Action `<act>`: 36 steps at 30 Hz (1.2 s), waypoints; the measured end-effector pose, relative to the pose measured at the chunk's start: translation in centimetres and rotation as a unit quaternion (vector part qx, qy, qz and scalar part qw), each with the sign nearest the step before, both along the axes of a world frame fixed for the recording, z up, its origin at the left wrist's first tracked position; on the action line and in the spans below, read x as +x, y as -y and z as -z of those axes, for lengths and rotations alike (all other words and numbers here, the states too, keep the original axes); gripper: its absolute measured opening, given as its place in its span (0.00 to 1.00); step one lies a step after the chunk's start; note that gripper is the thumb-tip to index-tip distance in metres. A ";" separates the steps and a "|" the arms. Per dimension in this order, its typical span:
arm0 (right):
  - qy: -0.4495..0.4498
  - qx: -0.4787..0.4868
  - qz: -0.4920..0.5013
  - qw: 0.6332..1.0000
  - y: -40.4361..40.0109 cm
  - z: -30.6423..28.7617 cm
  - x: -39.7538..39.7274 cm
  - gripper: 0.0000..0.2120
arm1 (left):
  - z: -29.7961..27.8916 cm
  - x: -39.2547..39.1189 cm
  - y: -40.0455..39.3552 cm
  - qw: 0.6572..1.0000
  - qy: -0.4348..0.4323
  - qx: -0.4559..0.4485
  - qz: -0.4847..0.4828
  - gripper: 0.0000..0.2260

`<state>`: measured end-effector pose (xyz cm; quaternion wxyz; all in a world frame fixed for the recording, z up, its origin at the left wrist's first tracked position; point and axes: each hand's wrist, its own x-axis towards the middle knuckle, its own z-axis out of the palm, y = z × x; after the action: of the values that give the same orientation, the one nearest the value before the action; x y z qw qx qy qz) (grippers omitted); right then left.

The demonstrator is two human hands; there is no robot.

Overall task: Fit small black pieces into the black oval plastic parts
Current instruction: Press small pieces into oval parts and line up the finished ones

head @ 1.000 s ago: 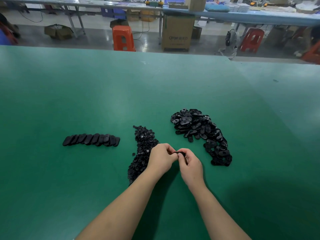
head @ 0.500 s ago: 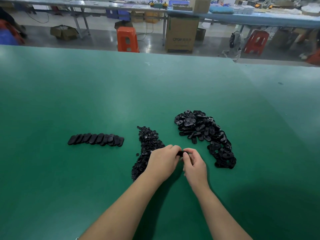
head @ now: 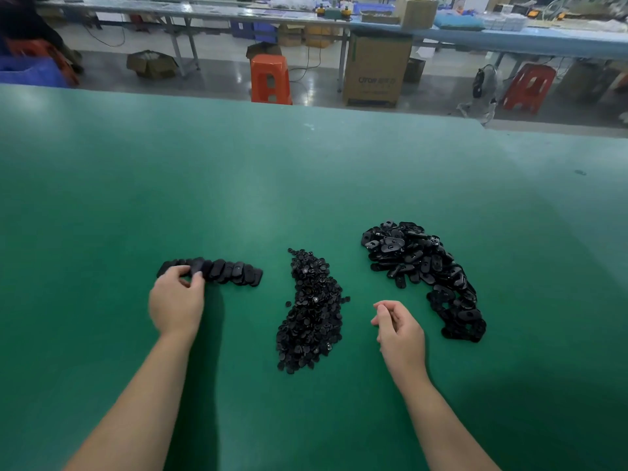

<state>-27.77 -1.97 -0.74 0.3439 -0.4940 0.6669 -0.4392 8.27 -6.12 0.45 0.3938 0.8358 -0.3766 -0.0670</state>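
Soft overhead light, wide-angle bowing, left hand (head: 176,302) blurred.

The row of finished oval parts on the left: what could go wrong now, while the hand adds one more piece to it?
1. The left hand sets an oval part onto the overlapped row; a nudge may topple or scatter the leaning parts.
2. The pile of small pieces lies between both arms, so a forearm sweep could push pieces away.
3. The right hand hangs empty near the pile of oval parts; a careless grab might mix the piles.
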 end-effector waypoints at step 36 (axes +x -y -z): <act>-0.034 -0.004 -0.010 0.999 -0.2 -0.6 0.5 0.10 | 1.0 -9.2 -0.2 0.928 0.055 0.061 0.364 0.07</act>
<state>-27.28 -1.76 -0.11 0.3236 -0.5170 0.6714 -0.4210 -0.97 -5.93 -0.58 0.2690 0.6662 -0.6712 -0.1823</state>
